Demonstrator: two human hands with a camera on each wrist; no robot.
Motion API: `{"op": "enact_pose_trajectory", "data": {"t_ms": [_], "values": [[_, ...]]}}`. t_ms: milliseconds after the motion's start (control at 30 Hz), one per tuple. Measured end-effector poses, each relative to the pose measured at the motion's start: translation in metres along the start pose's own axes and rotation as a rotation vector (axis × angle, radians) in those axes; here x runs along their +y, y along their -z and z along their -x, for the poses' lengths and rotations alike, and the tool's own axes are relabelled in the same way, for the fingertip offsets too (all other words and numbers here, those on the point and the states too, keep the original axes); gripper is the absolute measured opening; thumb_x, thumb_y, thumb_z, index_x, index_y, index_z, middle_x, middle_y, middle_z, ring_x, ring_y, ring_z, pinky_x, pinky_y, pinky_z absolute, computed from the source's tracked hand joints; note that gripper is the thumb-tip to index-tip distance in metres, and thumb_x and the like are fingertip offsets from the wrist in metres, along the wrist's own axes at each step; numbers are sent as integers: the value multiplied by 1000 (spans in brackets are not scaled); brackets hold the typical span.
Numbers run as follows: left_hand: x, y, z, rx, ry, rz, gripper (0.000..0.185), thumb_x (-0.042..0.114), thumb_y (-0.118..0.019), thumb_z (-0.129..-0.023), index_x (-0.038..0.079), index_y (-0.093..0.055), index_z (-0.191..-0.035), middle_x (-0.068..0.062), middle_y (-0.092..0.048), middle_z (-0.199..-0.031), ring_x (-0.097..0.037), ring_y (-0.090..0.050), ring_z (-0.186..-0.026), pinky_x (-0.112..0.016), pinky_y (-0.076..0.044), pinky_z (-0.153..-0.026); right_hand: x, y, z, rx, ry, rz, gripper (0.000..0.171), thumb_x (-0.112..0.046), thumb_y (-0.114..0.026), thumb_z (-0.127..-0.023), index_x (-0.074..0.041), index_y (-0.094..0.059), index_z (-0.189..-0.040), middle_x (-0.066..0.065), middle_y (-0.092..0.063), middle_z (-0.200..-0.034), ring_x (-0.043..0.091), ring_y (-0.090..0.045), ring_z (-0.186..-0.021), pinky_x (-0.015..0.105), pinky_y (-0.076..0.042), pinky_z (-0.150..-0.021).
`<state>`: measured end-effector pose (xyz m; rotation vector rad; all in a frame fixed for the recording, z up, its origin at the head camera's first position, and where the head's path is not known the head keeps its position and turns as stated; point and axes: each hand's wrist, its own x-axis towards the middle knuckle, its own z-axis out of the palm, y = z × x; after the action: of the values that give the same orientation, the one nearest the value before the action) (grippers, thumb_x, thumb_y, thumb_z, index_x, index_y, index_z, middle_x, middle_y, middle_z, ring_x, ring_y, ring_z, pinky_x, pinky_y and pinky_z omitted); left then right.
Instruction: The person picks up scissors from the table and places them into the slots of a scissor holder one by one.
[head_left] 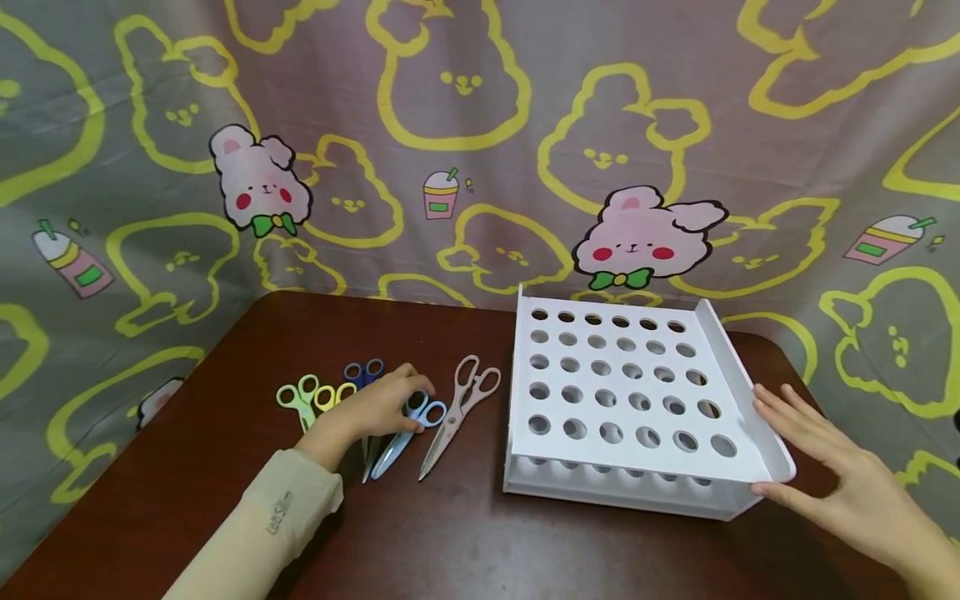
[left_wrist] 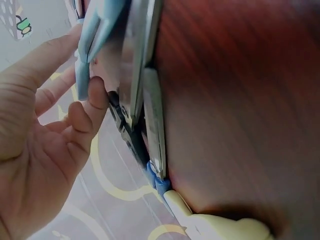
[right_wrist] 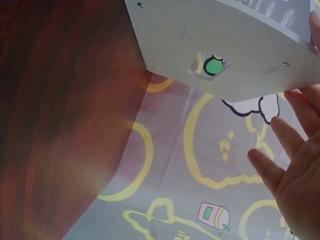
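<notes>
My left hand [head_left: 381, 404] pinches the handle of light-blue scissors [head_left: 390, 457], which lie on the table with their tips toward me. In the left wrist view the thumb and curled fingers stand around the light-blue handle [left_wrist: 93, 37]. Just right of them are larger pinkish-grey scissors [head_left: 464, 409]. Dark-blue scissors [head_left: 362, 379] are partly hidden behind the left hand, beside yellow [head_left: 334, 392] and light-green scissors [head_left: 303, 406]. My right hand [head_left: 851, 475] rests with extended fingers against the right side panel of a white rack [head_left: 555, 407] with rows of round holes.
The dark reddish-brown table [head_left: 450, 542] carries everything. Behind it hangs a grey curtain [head_left: 420, 267] with yellow rabbit outlines. The rack has two holed levels and raised side panels [head_left: 738, 375]; a small cutout shows in its side in the right wrist view.
</notes>
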<state>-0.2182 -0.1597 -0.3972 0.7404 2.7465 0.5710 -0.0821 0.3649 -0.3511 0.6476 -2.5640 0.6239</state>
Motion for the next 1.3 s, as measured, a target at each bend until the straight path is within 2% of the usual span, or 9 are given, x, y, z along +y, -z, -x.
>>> {"op": "enact_pose_trajectory", "data": {"t_ms": [200,467,733,1000,1133,1300], "values": [[-2,0,-1,1,-54,-1,46,17,-83,-82,9,-61,-121,-7,-60,-105,-15,-52,-80,-32,-45,-72,0,-2,2,13,-24,-32,101,-4,-95,-52,-7,-53,-143,6,-44,-155,1,-22,-150,1,-15,-110],[-3,1,1,-2,-67,78,43,14,-78,-86,10,-59,-124,-5,-63,-100,-12,-52,-71,-31,-46,-71,2,-4,2,8,-35,-39,101,-4,-95,-53,-8,-53,-144,9,-45,-154,0,-22,-150,0,-15,-110],[1,4,4,33,-139,87,38,13,-75,-88,10,-60,-123,4,-54,-79,-8,-45,-63,-27,-41,-66,1,-3,2,7,-41,-55,101,-2,-94,-53,-7,-52,-144,5,-43,-156,0,-22,-150,1,-15,-110],[8,11,10,75,-98,98,43,14,-74,-89,5,-61,-129,3,-62,-87,-9,-51,-70,-26,-43,-66,7,-8,4,36,-3,-98,101,2,-94,-48,-2,-54,-141,9,-46,-154,3,-27,-149,4,-19,-112],[10,16,12,99,-107,94,42,14,-75,-89,5,-61,-127,1,-66,-91,-8,-53,-75,-26,-45,-67,9,-10,5,47,0,-108,102,5,-93,-45,0,-55,-140,10,-46,-153,2,-28,-149,4,-21,-111],[15,23,15,144,-118,94,40,13,-76,-88,6,-62,-124,2,-65,-86,-9,-56,-75,-27,-46,-68,9,-11,5,46,-19,-123,103,8,-92,-46,0,-53,-141,10,-44,-154,-2,-32,-145,2,-24,-107]]}}
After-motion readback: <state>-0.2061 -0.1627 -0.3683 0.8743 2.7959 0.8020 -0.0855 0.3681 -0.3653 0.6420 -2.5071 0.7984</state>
